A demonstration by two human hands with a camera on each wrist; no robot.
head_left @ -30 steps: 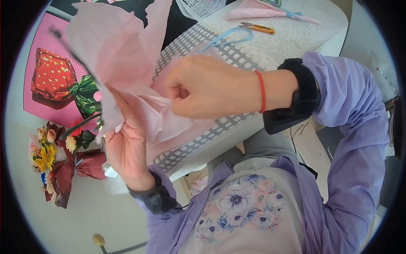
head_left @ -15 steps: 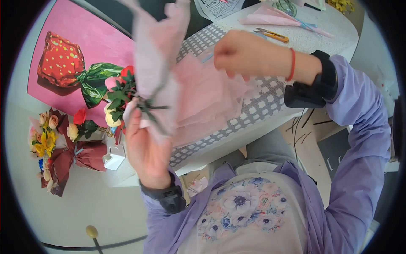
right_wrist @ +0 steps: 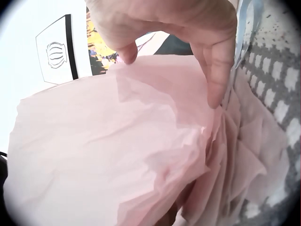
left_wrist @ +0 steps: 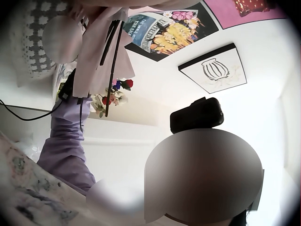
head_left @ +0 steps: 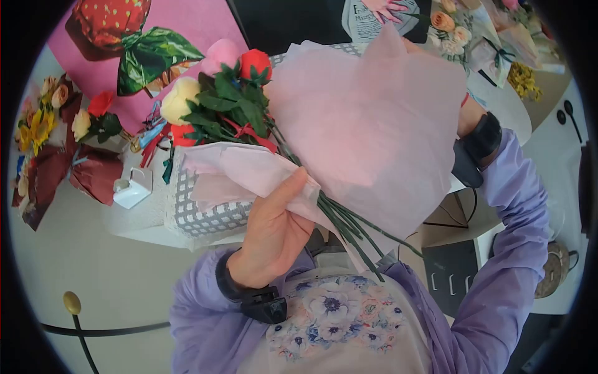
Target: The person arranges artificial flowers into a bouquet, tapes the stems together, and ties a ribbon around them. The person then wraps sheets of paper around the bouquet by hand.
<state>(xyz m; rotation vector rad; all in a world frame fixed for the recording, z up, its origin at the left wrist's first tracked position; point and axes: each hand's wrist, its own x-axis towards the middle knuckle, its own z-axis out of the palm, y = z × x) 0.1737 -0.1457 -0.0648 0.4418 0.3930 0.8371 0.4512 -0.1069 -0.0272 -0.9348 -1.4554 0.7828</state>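
Observation:
My left hand (head_left: 274, 230) grips a bunch of artificial roses (head_left: 240, 100) by its green stems (head_left: 349, 224), the thumb pressing on pink tissue paper (head_left: 240, 159) folded partway round them. Red, cream and pink blooms face the upper left; bare stem ends stick out below the hand toward the chest. Beside the bunch, a wide sheet of pink tissue paper (head_left: 367, 131) stands spread out. It hides most of my right hand in the head view. Seen from the right wrist, my right hand (right_wrist: 169, 21) holds that sheet at its upper edge, thumb and fingers apart along it.
More pink tissue (right_wrist: 258, 160) lies on the grey-and-white patterned cloth (head_left: 199, 215). At the left are a maroon-wrapped bouquet (head_left: 93, 174) and a small white holder (head_left: 134, 187). A pink candy picture (head_left: 187, 28) stands behind. Other wrapped flowers (head_left: 451, 37) are at the back right.
The left hand has turned the bunch so its roses show at the upper left and its stems point down right. The right hand, bare half a second ago, now holds a large pink sheet beside it.

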